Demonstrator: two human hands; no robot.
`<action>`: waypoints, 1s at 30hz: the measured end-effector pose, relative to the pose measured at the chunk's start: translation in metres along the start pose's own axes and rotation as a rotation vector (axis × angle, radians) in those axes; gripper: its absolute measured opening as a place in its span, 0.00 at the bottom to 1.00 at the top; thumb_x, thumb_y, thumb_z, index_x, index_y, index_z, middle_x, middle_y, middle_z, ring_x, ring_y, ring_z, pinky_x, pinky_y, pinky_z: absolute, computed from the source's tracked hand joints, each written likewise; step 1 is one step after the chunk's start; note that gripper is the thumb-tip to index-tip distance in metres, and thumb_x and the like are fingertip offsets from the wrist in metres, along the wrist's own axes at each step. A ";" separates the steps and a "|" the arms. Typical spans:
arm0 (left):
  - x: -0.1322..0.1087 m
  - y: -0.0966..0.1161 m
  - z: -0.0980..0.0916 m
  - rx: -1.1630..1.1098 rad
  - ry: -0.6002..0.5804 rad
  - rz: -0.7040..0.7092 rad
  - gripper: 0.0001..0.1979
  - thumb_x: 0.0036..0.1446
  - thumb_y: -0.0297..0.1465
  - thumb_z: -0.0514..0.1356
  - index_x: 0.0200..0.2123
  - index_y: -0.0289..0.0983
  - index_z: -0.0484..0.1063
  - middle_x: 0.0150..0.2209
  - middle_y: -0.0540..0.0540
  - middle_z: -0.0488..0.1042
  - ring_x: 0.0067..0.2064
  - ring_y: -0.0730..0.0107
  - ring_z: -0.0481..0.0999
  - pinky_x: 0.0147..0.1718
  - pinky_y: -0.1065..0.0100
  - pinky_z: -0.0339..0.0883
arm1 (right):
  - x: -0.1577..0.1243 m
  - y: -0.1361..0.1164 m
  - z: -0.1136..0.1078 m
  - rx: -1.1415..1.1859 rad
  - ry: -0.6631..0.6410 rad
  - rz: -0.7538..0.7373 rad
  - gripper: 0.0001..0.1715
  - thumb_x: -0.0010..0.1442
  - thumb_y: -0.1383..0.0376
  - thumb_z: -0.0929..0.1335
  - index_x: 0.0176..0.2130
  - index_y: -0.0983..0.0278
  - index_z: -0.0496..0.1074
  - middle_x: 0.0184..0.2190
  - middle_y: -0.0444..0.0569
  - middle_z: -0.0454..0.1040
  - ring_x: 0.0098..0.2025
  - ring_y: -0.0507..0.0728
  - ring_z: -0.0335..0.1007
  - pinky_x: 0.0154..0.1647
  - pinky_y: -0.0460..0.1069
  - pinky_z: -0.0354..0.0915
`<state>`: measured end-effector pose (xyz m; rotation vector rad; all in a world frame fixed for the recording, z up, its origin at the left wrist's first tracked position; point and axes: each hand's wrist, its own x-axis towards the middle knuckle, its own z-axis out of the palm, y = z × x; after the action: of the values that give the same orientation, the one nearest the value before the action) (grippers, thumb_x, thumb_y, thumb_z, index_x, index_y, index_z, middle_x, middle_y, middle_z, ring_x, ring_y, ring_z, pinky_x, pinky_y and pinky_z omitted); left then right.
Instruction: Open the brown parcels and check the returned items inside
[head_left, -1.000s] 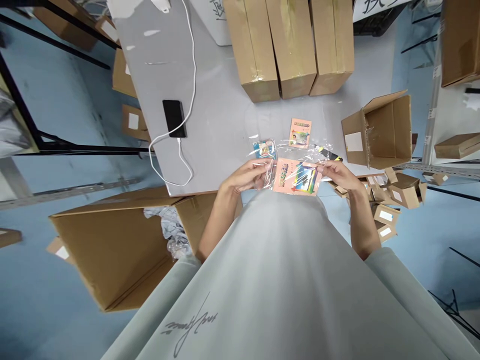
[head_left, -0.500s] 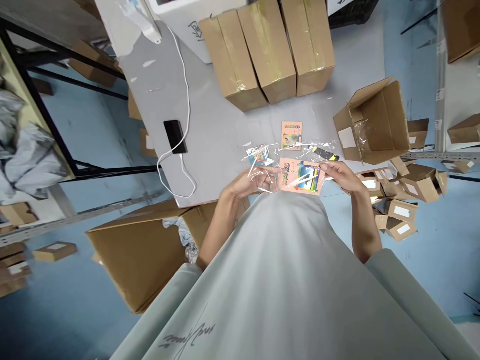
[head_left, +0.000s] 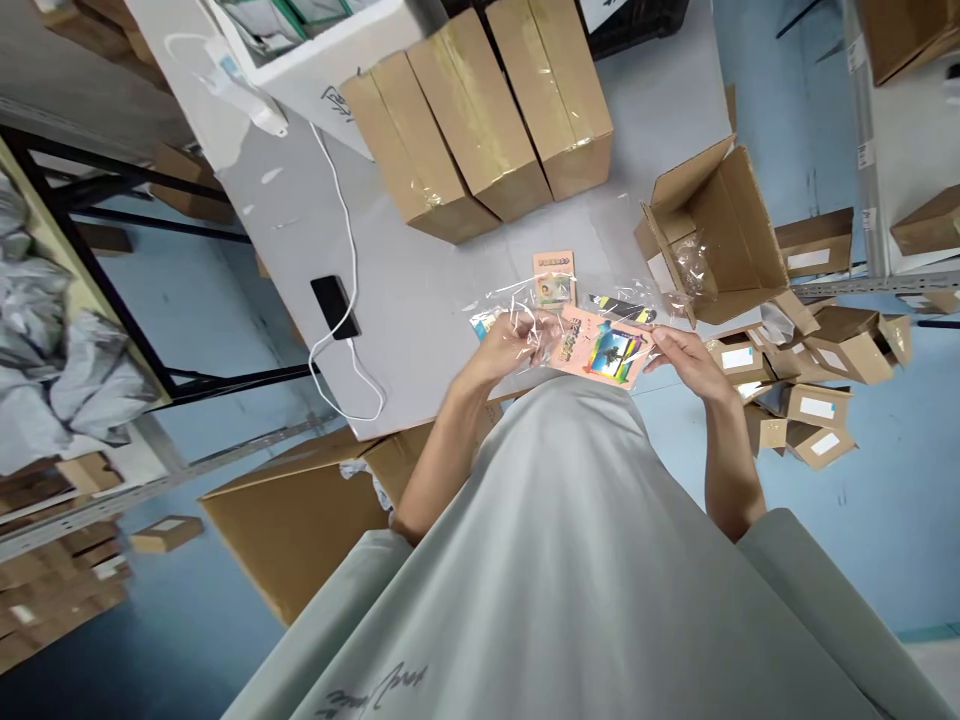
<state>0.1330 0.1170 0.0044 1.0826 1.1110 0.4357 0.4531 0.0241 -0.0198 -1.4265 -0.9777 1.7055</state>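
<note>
My right hand (head_left: 688, 362) pinches the right edge of a pink printed card (head_left: 607, 348) with a colourful palm-tree picture. The fingers of my left hand (head_left: 510, 345) are closed on a clear plastic bag (head_left: 517, 295) at the card's left end. I cannot tell whether the card is inside the bag or against it. Just beyond lies a second pink card (head_left: 553, 277) on the grey table, partly under clear film. Beside it is a black-and-yellow strip (head_left: 622, 308). A blue printed piece (head_left: 484, 322) shows in part behind my left hand.
Three taped cartons (head_left: 480, 110) stand at the back of the table (head_left: 427, 330). An open carton (head_left: 731, 235) with clear wrapping is at right. A black phone (head_left: 335, 306) with a white cable (head_left: 349, 230) lies at left. A big open box (head_left: 300, 530) stands below the table's left edge.
The held pink card has tilted, its right end lower. My left fingers, looser before, are now closed at its left end on the film. The view has turned and shifted a little.
</note>
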 end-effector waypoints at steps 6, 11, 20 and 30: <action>0.008 -0.010 0.015 -0.081 0.044 -0.044 0.24 0.45 0.41 0.86 0.41 0.41 0.83 0.32 0.48 0.82 0.23 0.76 0.64 0.21 0.68 0.53 | -0.008 0.003 -0.009 0.008 0.026 0.019 0.40 0.65 0.25 0.75 0.48 0.56 0.90 0.49 0.52 0.89 0.48 0.65 0.85 0.44 0.59 0.90; 0.006 -0.004 0.017 -0.049 -0.006 -0.061 0.20 0.47 0.47 0.84 0.31 0.39 0.86 0.33 0.45 0.83 0.24 0.76 0.60 0.22 0.65 0.52 | -0.019 0.006 -0.026 0.011 0.104 -0.005 0.40 0.64 0.25 0.75 0.44 0.56 0.88 0.45 0.51 0.88 0.48 0.66 0.86 0.43 0.60 0.90; 0.018 0.010 0.008 -0.259 0.242 -0.012 0.22 0.47 0.44 0.85 0.30 0.38 0.80 0.21 0.56 0.61 0.21 0.81 0.54 0.21 0.69 0.48 | -0.036 0.010 -0.055 -0.101 0.316 -0.044 0.38 0.69 0.27 0.73 0.41 0.57 0.82 0.35 0.51 0.87 0.37 0.65 0.88 0.33 0.57 0.86; 0.053 -0.023 -0.045 -0.433 0.565 -0.020 0.20 0.59 0.32 0.79 0.31 0.40 0.68 0.25 0.57 0.64 0.21 0.81 0.58 0.22 0.73 0.54 | -0.071 0.024 -0.107 0.030 0.867 -0.183 0.20 0.73 0.45 0.75 0.56 0.54 0.82 0.47 0.55 0.89 0.33 0.61 0.86 0.26 0.52 0.73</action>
<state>0.1113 0.1679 -0.0433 0.5719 1.4302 0.9565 0.5684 -0.0374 -0.0199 -1.7467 -0.5555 0.8038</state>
